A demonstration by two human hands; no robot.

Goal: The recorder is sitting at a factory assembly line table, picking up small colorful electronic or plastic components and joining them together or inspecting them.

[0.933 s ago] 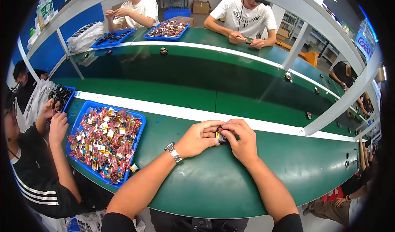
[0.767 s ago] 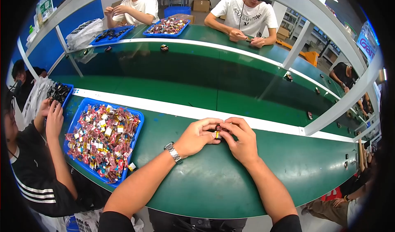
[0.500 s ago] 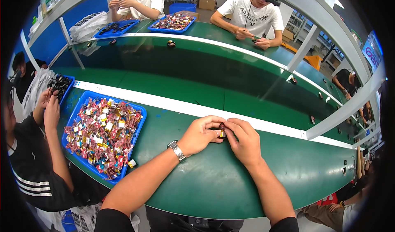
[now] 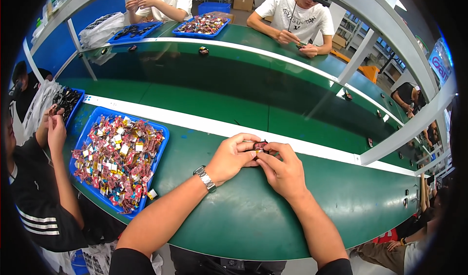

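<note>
Both hands hold a small dark plastic casing with a reddish circuit board and a white-and-yellow piece in it, just above the green bench. My left hand, with a metal watch on its wrist, pinches the casing from the left. Against its right and near side press the thumb and fingers of my right hand. The fingers cover part of the casing. To my left lies a heap of small red circuit boards with white and yellow parts in a blue tray.
A white rail runs along the bench beyond my hands, beside a dark green belt carrying scattered small parts. A slanting metal post stands at the right. A co-worker sits close on my left; others work across the belt.
My fingers have shifted on the casing, which has turned so that more of its reddish board shows. My right hand has moved slightly left. The whole view has shifted a little.
</note>
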